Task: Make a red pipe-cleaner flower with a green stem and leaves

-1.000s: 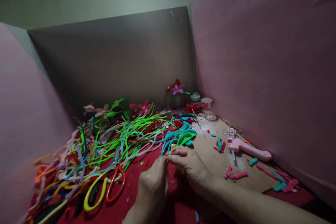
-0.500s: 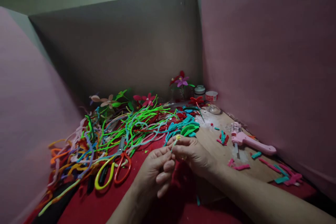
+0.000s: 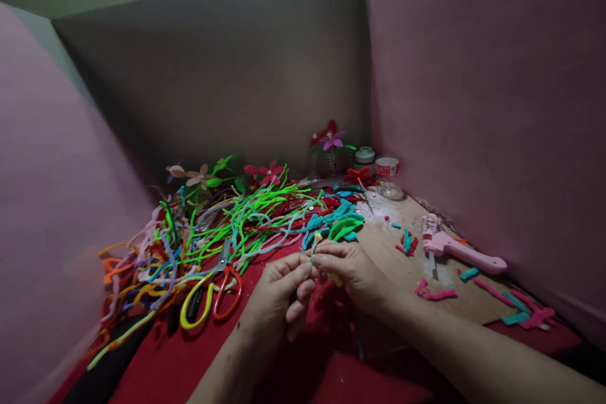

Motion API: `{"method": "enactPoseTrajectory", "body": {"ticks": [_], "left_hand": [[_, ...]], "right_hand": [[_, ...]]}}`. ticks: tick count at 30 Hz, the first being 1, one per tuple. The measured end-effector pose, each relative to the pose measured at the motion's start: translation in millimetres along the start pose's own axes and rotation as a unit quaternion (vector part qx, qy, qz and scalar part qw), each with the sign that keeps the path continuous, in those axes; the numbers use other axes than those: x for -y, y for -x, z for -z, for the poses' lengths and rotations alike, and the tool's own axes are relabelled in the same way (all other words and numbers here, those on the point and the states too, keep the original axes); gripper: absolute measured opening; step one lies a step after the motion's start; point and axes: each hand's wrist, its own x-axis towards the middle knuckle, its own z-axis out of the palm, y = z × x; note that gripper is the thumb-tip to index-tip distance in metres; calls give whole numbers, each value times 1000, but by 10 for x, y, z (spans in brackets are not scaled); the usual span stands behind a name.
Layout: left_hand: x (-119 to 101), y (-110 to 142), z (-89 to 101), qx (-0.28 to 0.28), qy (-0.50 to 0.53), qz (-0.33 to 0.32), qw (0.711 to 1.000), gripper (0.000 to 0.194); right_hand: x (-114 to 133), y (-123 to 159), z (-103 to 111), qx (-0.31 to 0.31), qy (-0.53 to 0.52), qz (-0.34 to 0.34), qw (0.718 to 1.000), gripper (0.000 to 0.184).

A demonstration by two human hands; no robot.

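Note:
Between my fingertips stands a thin pale-green pipe cleaner stem (image 3: 312, 252) with a small yellow tuft at its top. My left hand (image 3: 287, 287) pinches it low down with thumb and forefinger, the other fingers curled. From the other side my right hand (image 3: 349, 273) closes on the stem just under the tuft, touching the left fingertips. A bit of yellow (image 3: 335, 279) shows beneath the right fingers; most of it is hidden. Scissors (image 3: 220, 278) with one yellow and one red handle lie left of my hands.
A tangled heap of coloured pipe cleaners (image 3: 255, 214) covers the left and middle. On a board (image 3: 383, 252) at right lie a pink glue gun (image 3: 459, 249) and fuzzy offcuts (image 3: 433, 292). Fuzzy flowers (image 3: 330, 139), a jar (image 3: 364, 158) and a tape roll (image 3: 387, 167) stand behind.
The view has shifted slightly. The stem's yellow tip now stands more upright and clear of my right fingers, and a yellow bit shows under my right hand.

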Motion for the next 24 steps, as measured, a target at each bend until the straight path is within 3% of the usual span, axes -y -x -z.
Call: {"method": "enactPoseTrajectory", "body": {"ticks": [5, 7, 9, 12, 16, 18, 24], "left_hand": [[90, -45, 126, 121, 144, 22, 982, 11], [110, -54, 131, 135, 149, 27, 979, 12], [100, -52, 101, 102, 99, 24, 990, 15], [76, -42, 32, -17, -70, -38, 997, 23], [120, -46, -21, -133, -296, -174, 930, 24], [151, -55, -32, -146, -331, -188, 913, 25], [120, -65, -75, -106, -242, -118, 957, 24]], "right_hand": [[-38, -19, 33, 35, -110, -74, 991, 15], [-46, -15, 34, 53, -129, -72, 988, 9], [-48, -11, 26, 40, -143, -62, 987, 9], [-56, -15, 1, -23, -160, -64, 985, 9], [-89, -32, -30, -93, -175, -86, 976, 16], [-110, -37, -33, -104, -183, -98, 973, 18], [-120, -33, -12, -105, -135, -58, 983, 20]]}}
